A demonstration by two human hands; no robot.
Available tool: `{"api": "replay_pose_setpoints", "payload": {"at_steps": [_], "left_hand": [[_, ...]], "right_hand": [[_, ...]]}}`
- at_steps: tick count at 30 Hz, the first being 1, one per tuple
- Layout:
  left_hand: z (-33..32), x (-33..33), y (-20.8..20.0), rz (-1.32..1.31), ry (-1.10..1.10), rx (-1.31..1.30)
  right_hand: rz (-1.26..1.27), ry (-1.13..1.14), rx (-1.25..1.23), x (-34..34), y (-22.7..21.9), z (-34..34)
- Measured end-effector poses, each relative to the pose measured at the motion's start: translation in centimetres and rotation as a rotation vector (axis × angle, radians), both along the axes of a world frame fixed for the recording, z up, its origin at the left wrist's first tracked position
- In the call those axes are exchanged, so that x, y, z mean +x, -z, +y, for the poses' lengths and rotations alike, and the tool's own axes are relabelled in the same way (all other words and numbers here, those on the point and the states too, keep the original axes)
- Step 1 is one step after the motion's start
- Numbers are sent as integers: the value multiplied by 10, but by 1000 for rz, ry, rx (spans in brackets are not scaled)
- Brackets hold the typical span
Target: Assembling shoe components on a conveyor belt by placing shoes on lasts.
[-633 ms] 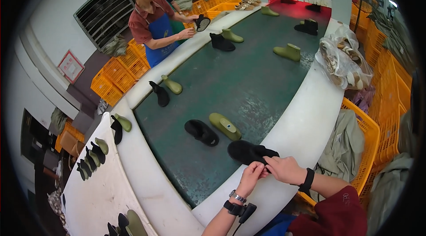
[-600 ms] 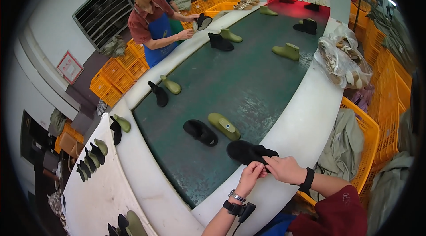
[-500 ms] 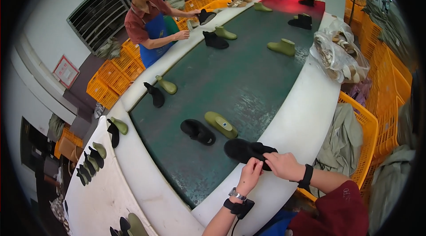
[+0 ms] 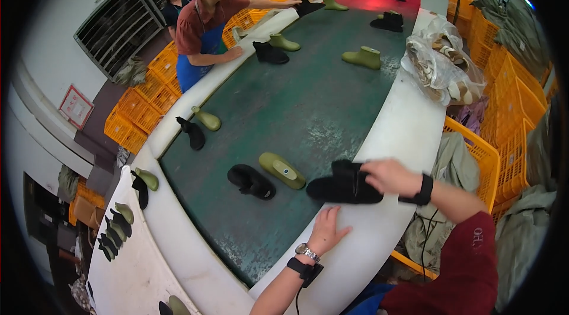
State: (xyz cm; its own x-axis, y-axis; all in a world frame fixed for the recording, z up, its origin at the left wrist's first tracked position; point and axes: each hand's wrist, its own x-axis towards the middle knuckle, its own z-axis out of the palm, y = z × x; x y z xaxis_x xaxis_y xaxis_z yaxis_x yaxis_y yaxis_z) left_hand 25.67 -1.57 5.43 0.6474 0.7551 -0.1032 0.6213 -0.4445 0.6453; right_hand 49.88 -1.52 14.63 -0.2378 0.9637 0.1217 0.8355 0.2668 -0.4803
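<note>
A black ankle boot lies on its side across the near border of the green belt. My right hand, slightly blurred, grips it at the right end. Just below the boot, my left hand is empty over the white ledge, its thumb and fingers apart. To the left of the boot, a green foot-shaped last and another black boot lie side by side on the belt.
Several more boots and lasts stand along the belt and on the pale side table. A clear bag of shoes sits on the right ledge, above orange crates. Across the belt, a person in a blue apron touches a black boot; another person stands behind.
My left hand has come off the black boot, moved down and opened. My right hand has turned the boot and shifted it slightly right. The co-worker has reached further along the belt.
</note>
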Motion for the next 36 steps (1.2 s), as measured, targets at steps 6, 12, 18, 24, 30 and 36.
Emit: {"api": "replay_pose_setpoints", "payload": {"at_steps": [6, 12, 18, 24, 30, 36], "left_hand": [[-4, 16, 13, 406, 248, 230], [-2, 12, 14, 374, 273, 282], [2, 16, 11, 395, 292, 206], [0, 15, 11, 398, 292, 262], [-6, 17, 15, 447, 311, 259], [-16, 17, 11, 562, 214, 187]], "right_hand": [[-229, 204, 101, 129, -15, 146], [-41, 706, 41, 192, 40, 257], [214, 799, 114, 203, 108, 274], [-9, 672, -118, 208, 112, 228], [-299, 426, -319, 182, 97, 135], [-600, 360, -427, 68, 110, 0]]}}
